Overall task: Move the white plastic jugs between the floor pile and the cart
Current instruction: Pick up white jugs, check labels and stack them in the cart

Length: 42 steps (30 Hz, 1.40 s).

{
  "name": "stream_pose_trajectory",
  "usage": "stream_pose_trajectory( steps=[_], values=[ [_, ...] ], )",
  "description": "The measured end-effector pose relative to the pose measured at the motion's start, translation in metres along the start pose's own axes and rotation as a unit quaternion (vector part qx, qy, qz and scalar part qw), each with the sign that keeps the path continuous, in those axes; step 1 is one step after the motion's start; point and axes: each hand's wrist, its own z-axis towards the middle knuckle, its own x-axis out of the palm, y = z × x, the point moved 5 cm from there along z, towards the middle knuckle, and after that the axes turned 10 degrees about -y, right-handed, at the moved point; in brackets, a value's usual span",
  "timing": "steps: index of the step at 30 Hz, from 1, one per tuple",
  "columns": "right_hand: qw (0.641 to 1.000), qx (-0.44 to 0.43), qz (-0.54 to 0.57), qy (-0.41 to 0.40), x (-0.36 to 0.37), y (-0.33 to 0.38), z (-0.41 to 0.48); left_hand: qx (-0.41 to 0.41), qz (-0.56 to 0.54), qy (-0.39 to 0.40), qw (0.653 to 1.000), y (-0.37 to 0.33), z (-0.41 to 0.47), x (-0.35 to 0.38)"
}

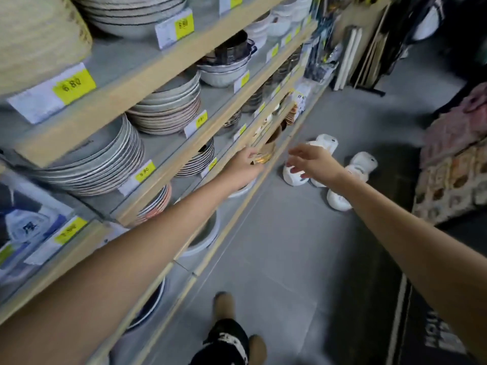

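1 wide-angle camera, worn at head height, looks forward and down along a shop aisle. The wooden shelving (163, 75) fills the left half, so near that its closest plates blur and its boards bow with the lens. Right of the shelving the grey floor (276, 246) runs away from the camera, and the white jugs (355, 167) lie on it mid-frame. The left hand (245, 167) is at arm's length just beside the shelving's edge, the right hand (313, 160) further right. The wearer's shoe (223, 302) shows right of the shelving's base.
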Motion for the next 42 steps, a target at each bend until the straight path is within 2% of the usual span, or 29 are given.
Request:
stream_pose_trajectory(
  steps=[4, 9, 13, 24, 30, 36, 42],
  values=[
    [0.999, 0.046, 0.013, 0.003, -0.012, -0.042, 0.058, -0.005, 0.017, 0.037, 0.999, -0.007, 0.075, 0.038],
    [0.993, 0.107, 0.044, -0.034, -0.035, -0.087, 0.131, -0.016, 0.077, 0.147, 0.986, -0.016, 0.168, 0.105],
    [0.983, 0.16, 0.063, -0.067, -0.063, -0.129, 0.172, -0.005, 0.105, 0.201, 0.974, -0.041, 0.225, 0.166],
    [0.936, 0.278, 0.124, -0.174, -0.176, -0.247, 0.217, 0.022, 0.143, 0.309, 0.94, -0.107, 0.316, 0.323],
    [0.912, 0.319, 0.167, -0.197, -0.234, -0.325, 0.255, 0.022, 0.182, 0.351, 0.918, -0.15, 0.357, 0.42],
    [0.848, 0.393, 0.26, -0.241, -0.278, -0.413, 0.291, -0.005, 0.21, 0.376, 0.902, -0.171, 0.396, 0.527],
    [0.775, 0.459, 0.333, -0.28, -0.279, -0.496, 0.327, -0.018, 0.24, 0.389, 0.889, -0.155, 0.432, 0.612]
  ],
)
